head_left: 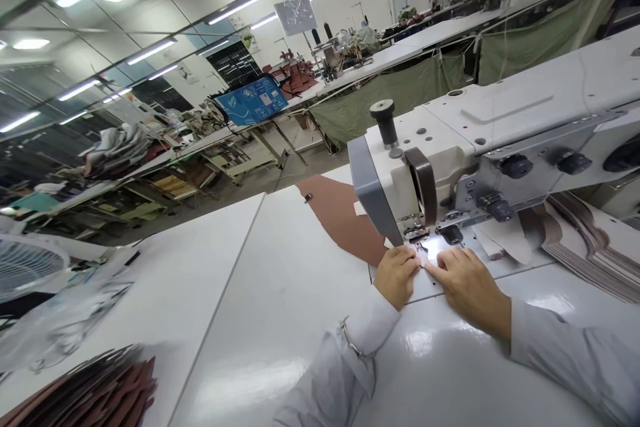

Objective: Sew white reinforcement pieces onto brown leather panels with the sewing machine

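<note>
Both hands are at the needle area of a white industrial sewing machine [395, 173]. My left hand [397, 275] lies just left of the presser foot [416, 232], fingers bent and pressed together; whatever is under the fingertips is hidden. A flat brown panel, leather-like [337, 217], reaches from behind the machine head to beside that hand. My right hand [467, 285] rests right of the needle, its thumb pointing toward the left fingertips and the other fingers curled down. Anything pinched there is too small to make out. The lit metal needle plate [436, 247] shows between the hands.
Stacked brown-edged pieces [595, 247] lie under the machine arm at right. A pile of dark red-brown pieces [110, 390] sits at lower left, near a fan [30, 263] and clear plastic [65, 327]. A small black object [308, 198] rests on the brown panel.
</note>
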`<state>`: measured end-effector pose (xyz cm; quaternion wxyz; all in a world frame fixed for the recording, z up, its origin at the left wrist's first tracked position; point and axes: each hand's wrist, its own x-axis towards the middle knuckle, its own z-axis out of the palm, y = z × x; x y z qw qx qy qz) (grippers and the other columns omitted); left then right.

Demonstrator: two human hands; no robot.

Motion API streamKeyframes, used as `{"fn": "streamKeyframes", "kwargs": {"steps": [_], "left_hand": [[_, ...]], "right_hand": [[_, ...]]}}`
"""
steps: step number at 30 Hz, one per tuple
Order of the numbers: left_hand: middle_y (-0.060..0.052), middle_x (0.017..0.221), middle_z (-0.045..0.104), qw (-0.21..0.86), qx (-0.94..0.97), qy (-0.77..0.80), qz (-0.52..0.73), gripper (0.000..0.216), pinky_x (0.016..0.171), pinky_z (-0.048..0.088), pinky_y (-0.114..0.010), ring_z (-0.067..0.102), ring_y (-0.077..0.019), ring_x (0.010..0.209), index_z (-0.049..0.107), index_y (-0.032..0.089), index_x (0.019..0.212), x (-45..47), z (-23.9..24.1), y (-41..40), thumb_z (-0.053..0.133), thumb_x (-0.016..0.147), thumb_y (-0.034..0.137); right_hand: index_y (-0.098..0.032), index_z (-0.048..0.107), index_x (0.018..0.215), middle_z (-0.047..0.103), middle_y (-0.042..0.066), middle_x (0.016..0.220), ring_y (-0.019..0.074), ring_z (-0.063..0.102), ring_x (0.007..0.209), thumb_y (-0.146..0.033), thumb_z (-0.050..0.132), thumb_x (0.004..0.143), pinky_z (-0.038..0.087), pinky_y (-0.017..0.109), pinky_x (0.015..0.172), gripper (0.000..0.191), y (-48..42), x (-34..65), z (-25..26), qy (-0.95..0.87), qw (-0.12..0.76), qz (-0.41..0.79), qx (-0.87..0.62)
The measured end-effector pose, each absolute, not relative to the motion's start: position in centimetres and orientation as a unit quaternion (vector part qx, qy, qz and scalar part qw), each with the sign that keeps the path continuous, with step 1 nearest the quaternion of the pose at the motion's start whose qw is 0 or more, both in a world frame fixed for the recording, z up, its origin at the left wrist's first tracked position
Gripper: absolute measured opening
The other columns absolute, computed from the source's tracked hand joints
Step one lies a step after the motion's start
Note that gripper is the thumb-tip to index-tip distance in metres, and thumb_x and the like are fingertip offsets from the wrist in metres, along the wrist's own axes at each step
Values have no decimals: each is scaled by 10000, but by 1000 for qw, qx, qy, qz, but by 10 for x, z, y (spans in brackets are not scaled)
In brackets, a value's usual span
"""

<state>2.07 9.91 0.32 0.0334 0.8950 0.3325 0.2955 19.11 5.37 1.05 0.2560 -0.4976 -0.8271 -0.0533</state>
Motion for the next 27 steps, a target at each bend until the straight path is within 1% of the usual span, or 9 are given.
{"fn": "streamKeyframes", "kwargs": {"steps": [2, 5, 7, 11, 15, 20, 27], "left_hand": [[-47, 870, 645, 31, 891, 338, 301, 164, 789, 484, -314, 576, -173, 874, 614, 164, 824, 21, 2, 103, 456, 867, 152], [-29, 901, 657, 20, 891, 370, 263, 142, 761, 486, -307, 586, -168, 834, 624, 173, 822, 22, 1, 107, 494, 837, 119], [-26, 884, 661, 10, 890, 387, 240, 149, 759, 487, -308, 586, -172, 828, 633, 177, 827, 23, 0, 110, 507, 819, 97], [-47, 824, 658, -13, 882, 407, 236, 176, 792, 486, -327, 584, -189, 840, 653, 171, 851, 24, -3, 115, 511, 802, 79], [-67, 861, 653, -31, 873, 423, 241, 183, 798, 487, -340, 576, -204, 868, 662, 171, 837, 24, -5, 118, 509, 799, 78], [-62, 876, 651, -41, 873, 421, 241, 179, 800, 486, -327, 570, -203, 893, 657, 173, 838, 25, -3, 119, 516, 794, 73], [-57, 800, 646, -50, 878, 424, 216, 165, 766, 490, -322, 580, -198, 823, 653, 169, 788, 24, -5, 120, 511, 800, 85]], "right_hand": [[-191, 628, 889, 444, 39, 718, 164, 333, 692, 2, 403, 745, 233, 291, 658, 329, 58, 191, 10, -826, 253, -55, -500], [-211, 627, 945, 453, 32, 724, 156, 314, 662, -16, 415, 764, 223, 291, 650, 340, 63, 191, 9, -823, 250, -59, -506], [-211, 625, 954, 456, 30, 722, 150, 292, 634, -22, 421, 767, 217, 292, 642, 335, 66, 191, 8, -819, 247, -63, -514], [-191, 628, 903, 457, 35, 721, 147, 277, 619, -41, 429, 778, 216, 292, 639, 279, 67, 190, 8, -813, 238, -68, -527], [-189, 628, 883, 464, 42, 736, 153, 309, 649, -53, 417, 797, 226, 288, 655, 265, 66, 190, 8, -813, 239, -69, -527], [-191, 625, 905, 475, 50, 756, 164, 326, 681, -51, 418, 784, 229, 286, 664, 277, 65, 191, 8, -813, 242, -73, -525], [-175, 623, 872, 473, 47, 741, 153, 307, 645, -32, 408, 792, 234, 284, 655, 270, 65, 190, 9, -812, 242, -70, -526]]}}
